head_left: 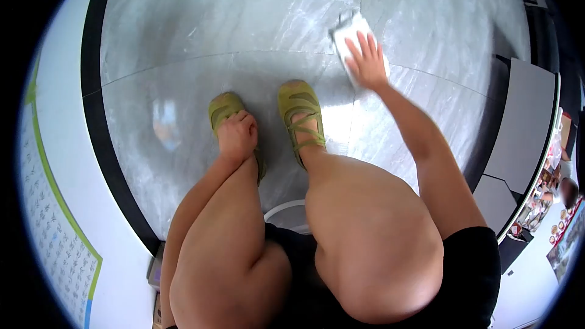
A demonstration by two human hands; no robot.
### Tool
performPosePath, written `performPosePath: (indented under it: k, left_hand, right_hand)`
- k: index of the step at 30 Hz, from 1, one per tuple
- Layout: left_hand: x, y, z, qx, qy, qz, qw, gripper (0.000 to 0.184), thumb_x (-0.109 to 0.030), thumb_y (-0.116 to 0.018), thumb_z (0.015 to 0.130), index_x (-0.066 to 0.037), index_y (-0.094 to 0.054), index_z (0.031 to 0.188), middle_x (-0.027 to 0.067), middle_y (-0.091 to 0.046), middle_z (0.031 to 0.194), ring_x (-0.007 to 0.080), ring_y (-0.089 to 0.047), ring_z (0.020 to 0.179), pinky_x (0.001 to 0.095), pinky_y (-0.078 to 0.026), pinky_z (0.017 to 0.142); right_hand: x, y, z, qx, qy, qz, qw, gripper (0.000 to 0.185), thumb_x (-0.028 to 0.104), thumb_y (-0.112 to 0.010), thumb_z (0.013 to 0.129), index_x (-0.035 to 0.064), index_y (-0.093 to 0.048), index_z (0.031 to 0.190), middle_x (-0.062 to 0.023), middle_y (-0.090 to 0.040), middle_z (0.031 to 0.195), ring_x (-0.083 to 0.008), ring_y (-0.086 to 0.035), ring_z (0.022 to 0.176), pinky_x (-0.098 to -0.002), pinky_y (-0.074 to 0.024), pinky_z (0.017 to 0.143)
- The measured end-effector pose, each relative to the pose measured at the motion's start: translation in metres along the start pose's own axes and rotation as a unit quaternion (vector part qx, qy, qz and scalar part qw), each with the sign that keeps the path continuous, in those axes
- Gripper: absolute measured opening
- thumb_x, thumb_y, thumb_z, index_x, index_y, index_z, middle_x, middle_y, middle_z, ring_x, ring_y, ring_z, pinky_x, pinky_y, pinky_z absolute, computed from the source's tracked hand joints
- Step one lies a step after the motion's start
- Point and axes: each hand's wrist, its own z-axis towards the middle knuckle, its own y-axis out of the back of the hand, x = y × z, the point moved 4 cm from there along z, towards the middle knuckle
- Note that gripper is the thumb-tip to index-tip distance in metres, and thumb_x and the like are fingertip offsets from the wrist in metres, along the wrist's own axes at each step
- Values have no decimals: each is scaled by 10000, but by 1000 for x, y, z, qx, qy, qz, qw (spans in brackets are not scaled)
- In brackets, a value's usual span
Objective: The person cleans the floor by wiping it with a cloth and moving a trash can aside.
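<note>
My right hand point(367, 64) lies flat with its fingers spread on a white cloth or pad point(348, 38) on the grey tiled floor point(201, 24). A dark, blurred edge shows along the far left side of the white pad. My left hand point(238, 135) is closed, its fingers curled, over the left green shoe point(223, 105); no object shows in it. The right green shoe point(300, 106) stands beside it, between my two hands.
A white wall with a dark baseboard point(92, 55) and a green-edged sheet of writing point(58, 231) is at left. White cabinets point(529, 122) stand at right, with small items beyond. A round, pale rim point(286, 208) shows between my legs. Boxes stand at lower left.
</note>
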Motion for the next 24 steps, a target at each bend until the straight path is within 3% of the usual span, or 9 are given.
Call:
performPosePath:
  k: [3,5,8,12,16,22,24]
  left_hand:
    - [-1,3,3,1,11,1,1000,70,-54,-597,699,-108,-608,656,64,-605,763,301,-604,742,434,-470,651]
    - [-2,4,3,0,9,2,1000,72,-54,-596,697,-108,-605,650,62,-608,764,302,-605,740,434,-472,650]
    - [-3,7,3,-7,19,-6,1000,75,-55,-593,696,-108,-608,645,58,-613,767,298,-607,738,429,-473,656]
    - [-2,4,2,-10,3,-5,1000,64,-79,-606,710,-108,-601,654,43,-586,750,275,-591,730,416,-448,642]
    - [-3,4,2,-10,11,-11,1000,60,-78,-604,709,-105,-601,656,45,-588,747,274,-593,724,414,-448,642]
    - [-4,4,-1,-20,9,-17,1000,56,-82,-612,710,-96,-604,656,52,-597,751,272,-599,716,414,-453,628]
    - [0,6,3,-20,10,-15,1000,57,-81,-614,709,-93,-607,654,53,-601,750,271,-601,712,412,-454,624]
  right_hand:
    - [36,-8,-112,27,32,36,998,587,424,-553,894,271,-396,1439,-134,-235,1544,-410,-211,1413,-610,-178,1119]
    - [72,2,-169,149,24,46,987,553,433,-561,887,296,-442,1409,-125,-226,1547,-403,-165,1429,-604,-174,1121]
    - [93,1,-174,134,-14,51,990,555,454,-566,879,302,-454,1401,-120,-212,1555,-388,-152,1435,-596,-160,1125]
    - [81,10,-68,58,8,31,998,576,440,-495,934,307,-330,1469,-105,-161,1575,-364,-127,1449,-581,-149,1135]
    - [57,18,59,67,25,-59,996,552,496,-276,1006,337,-161,1522,-78,-68,1602,-322,-79,1468,-530,-88,1171]
    - [49,24,133,38,-114,19,993,585,487,-269,1000,292,-130,1534,-108,-28,1604,-366,-43,1465,-561,-83,1158]
    - [83,16,109,66,17,-91,994,613,503,-295,995,270,-130,1537,-122,-60,1599,-397,-65,1455,-593,-106,1140]
